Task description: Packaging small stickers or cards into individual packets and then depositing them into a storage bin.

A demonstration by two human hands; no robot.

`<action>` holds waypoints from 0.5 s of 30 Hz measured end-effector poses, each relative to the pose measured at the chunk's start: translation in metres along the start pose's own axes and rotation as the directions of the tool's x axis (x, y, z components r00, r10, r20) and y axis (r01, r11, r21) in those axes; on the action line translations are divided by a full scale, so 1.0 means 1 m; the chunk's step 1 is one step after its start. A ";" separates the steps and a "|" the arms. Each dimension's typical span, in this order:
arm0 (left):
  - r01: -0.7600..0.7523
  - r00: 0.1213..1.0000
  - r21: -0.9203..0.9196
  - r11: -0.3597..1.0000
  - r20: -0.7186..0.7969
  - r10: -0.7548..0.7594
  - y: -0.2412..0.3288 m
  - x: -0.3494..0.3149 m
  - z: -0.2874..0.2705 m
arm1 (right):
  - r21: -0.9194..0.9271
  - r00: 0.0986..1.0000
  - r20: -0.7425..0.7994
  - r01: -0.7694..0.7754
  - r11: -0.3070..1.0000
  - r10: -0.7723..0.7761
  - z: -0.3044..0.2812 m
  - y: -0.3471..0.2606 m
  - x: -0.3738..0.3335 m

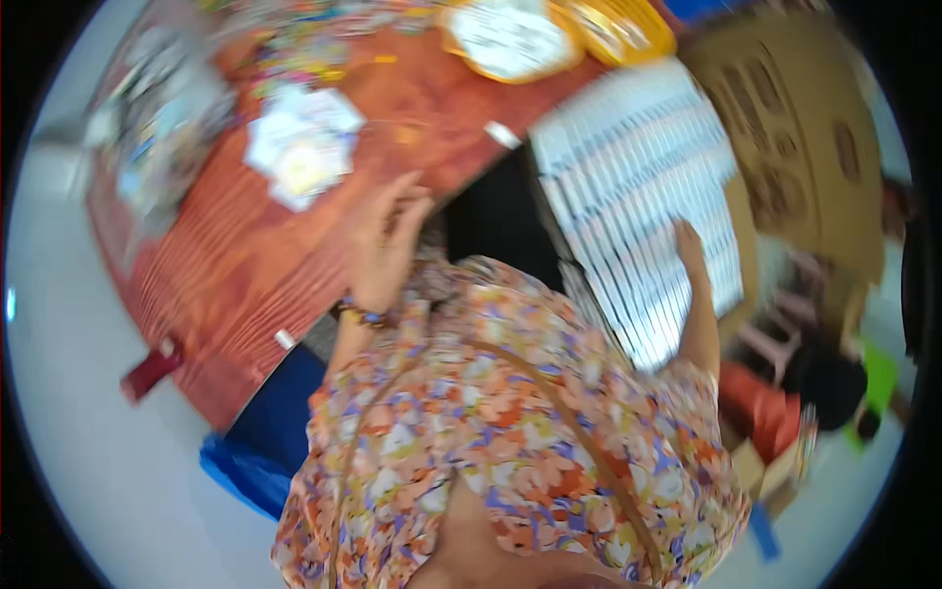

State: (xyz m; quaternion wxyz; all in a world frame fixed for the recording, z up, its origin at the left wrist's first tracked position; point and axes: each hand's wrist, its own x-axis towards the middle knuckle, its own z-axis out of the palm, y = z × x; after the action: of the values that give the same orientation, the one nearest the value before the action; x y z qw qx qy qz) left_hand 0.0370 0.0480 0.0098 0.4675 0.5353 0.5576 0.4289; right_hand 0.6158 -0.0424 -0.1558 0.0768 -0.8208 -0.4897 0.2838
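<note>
My left hand (pixel 388 245), with a beaded bracelet at the wrist, hovers by the edge of the red wood-grain table (pixel 235 265). Its fingers are stretched out and apart, and it holds nothing. Nearest to it on the table lies a pile of white cards or paper pieces (pixel 306 142). On the other side, my right hand (pixel 690 240) reaches over tightly packed rows of thin white packs (pixel 628 196) in a cardboard box. It seems to touch their tops; its fingers are too blurred to make out a grip.
Yellow trays (pixel 510 37) with white pieces stand at the table's far edge, beside scattered colourful small pieces (pixel 324 39). A clear plastic bag (pixel 162 128) lies at the left. A large cardboard flap (pixel 795 137) rises at the right, near pink stools (pixel 775 324). A blue bag (pixel 245 471) hangs lower left.
</note>
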 end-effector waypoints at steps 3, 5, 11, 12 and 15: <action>-0.138 0.943 0.149 0.979 -0.282 0.176 -0.007 0.007 -0.017 | 0.313 0.992 0.045 0.098 0.945 -0.118 0.000 0.010 -0.003; -0.135 0.887 0.383 0.914 -0.364 0.283 -0.008 0.023 -0.036 | 0.280 0.996 0.080 0.013 0.960 -0.037 -0.014 0.041 0.004; 0.088 0.854 0.799 0.594 -0.368 0.368 -0.035 0.059 -0.066 | 0.225 0.978 -0.208 0.026 0.974 0.022 -0.041 0.041 0.016; 0.096 0.876 0.860 0.500 -0.312 0.369 -0.040 0.066 -0.065 | 0.181 0.927 -0.373 0.105 0.978 -0.031 -0.049 0.041 0.019; 0.154 0.903 0.785 0.600 -0.358 0.237 -0.047 0.068 -0.081 | 0.197 0.854 -0.511 0.223 0.955 -0.094 -0.069 -0.045 0.025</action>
State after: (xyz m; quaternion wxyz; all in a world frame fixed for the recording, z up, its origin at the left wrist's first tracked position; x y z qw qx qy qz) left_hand -0.0512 0.1154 -0.0250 0.0342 0.5924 0.7646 0.2514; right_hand 0.6280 0.0124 -0.0905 0.3256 -0.8063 -0.4802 0.1152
